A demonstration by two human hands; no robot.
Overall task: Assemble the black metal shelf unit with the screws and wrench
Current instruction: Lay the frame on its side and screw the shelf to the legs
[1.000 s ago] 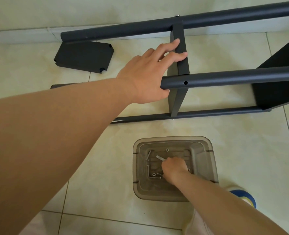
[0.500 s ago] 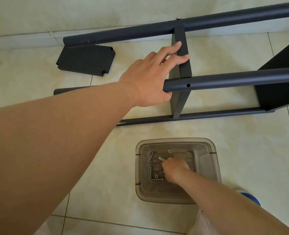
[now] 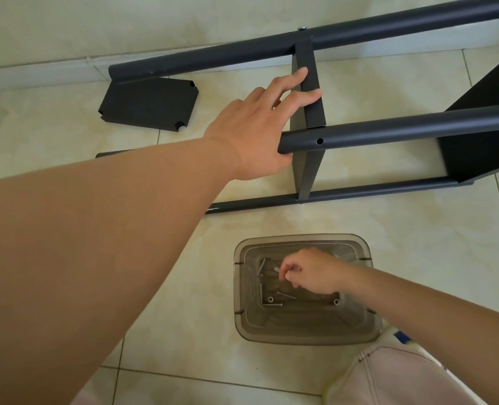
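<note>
The black shelf frame lies on its side on the tiled floor, several tubes joined by an upright shelf panel [image 3: 308, 159]. My left hand [image 3: 260, 130] rests on the frame, its straight fingers laid across the panel's upper edge and its palm against the end of the near upper tube [image 3: 388, 130], which has an empty screw hole. My right hand [image 3: 309, 271] is inside the translucent plastic bin [image 3: 242, 287] and pinches a silver screw [image 3: 278, 269] between its fingertips. Several more screws [image 3: 271, 302] lie on the bin's bottom.
A loose black shelf panel [image 3: 148, 105] lies flat on the floor at the back left, near the wall's skirting. Another black panel [image 3: 482, 141] stands fixed in the frame at the right. My knee in pale trousers [image 3: 403, 375] is at the bottom right.
My right hand has lifted from the bin's bottom with a screw pinched in its fingers. My left hand has stayed on the frame.
</note>
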